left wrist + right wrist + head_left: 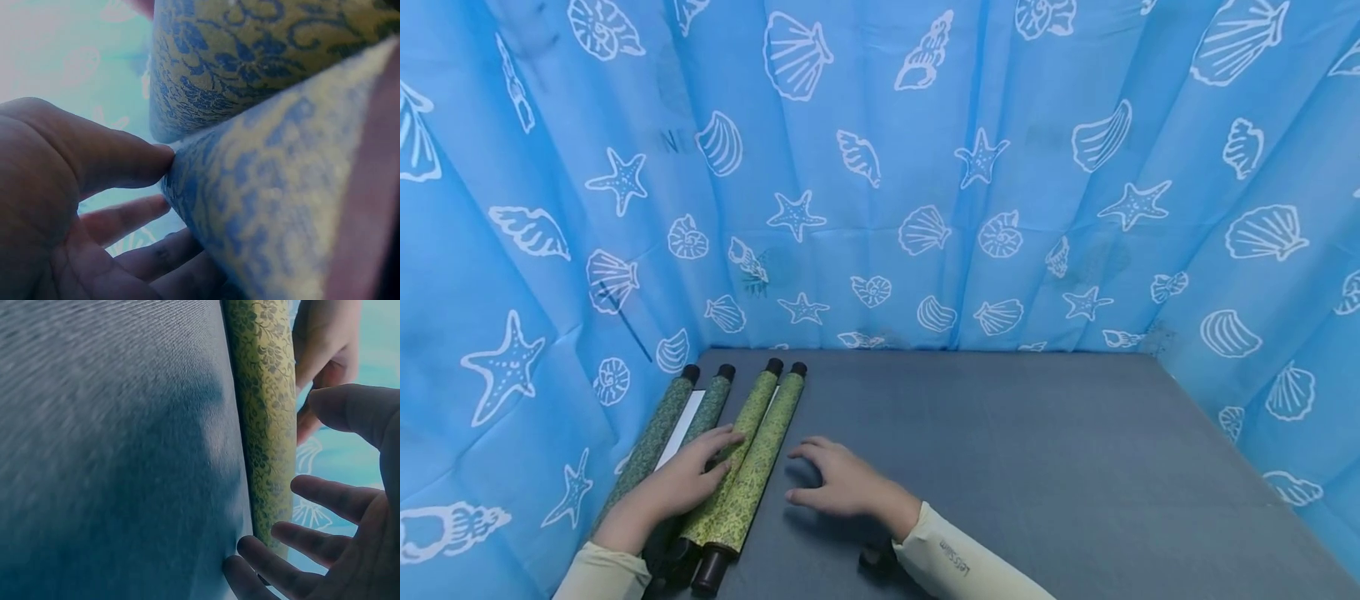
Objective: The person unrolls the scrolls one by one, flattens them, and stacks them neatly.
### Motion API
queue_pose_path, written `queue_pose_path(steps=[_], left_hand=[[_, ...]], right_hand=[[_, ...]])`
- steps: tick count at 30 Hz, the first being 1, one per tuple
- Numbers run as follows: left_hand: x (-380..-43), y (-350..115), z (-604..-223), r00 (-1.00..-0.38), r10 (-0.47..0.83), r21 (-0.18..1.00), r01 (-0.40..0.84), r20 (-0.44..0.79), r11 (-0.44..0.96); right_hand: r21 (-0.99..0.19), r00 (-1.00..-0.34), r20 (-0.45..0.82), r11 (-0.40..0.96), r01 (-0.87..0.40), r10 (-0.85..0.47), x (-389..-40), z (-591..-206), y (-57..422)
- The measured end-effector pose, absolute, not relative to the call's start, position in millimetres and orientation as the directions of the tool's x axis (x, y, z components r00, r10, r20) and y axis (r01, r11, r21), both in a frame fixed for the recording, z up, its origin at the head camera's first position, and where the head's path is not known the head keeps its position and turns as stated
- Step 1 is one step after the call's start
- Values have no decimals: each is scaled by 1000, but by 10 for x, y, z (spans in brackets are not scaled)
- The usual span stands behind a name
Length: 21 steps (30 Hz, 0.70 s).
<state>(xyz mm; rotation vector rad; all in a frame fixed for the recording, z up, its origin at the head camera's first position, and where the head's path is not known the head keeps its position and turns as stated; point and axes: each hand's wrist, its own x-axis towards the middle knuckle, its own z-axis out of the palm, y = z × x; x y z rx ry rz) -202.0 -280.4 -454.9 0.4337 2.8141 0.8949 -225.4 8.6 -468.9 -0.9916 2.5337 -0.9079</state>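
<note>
Two rolled scrolls lie side by side at the left of the table. The yellow-green patterned scroll (760,467) has two rollers with dark end knobs. My left hand (688,471) reaches over its left roller, fingers extended and thumb apart. In the left wrist view, the thumb tip is right at the edge of a patterned roller (269,187), with the other fingers partly hidden behind it. My right hand (842,479) is held just right of the yellow-green scroll, fingers spread and nothing between them. The dark green scroll (651,433) lies to the left, partly covered by my left hand and forearm.
A white strip (681,429) shows between the dark green rollers. Grey cloth covers the table (1000,450), which extends far to the right. A blue curtain (880,183) with white shells and starfish hangs along the back and both sides.
</note>
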Motion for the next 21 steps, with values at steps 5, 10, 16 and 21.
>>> queue_pose_path(steps=[5, 10, 16, 21], left_hand=[[-2021, -2797, -4550, -948, 310, 584, 215, -67, 783], [-2017, -2805, -4555, -949, 309, 586, 212, -68, 782], [-2012, -2808, -4549, -948, 310, 595, 208, -73, 776], [-2020, -2804, -4560, -948, 305, 595, 195, -89, 780]], right_hand=[[-623, -730, -25, 583, -523, -683, -2253, -4699, 0], [-610, -735, -31, 595, -523, -677, -2253, -4716, -78], [-608, -736, -26, 595, -526, -677, -2265, -4727, -159], [-615, -734, -35, 593, -519, -678, -2258, -4723, -207]])
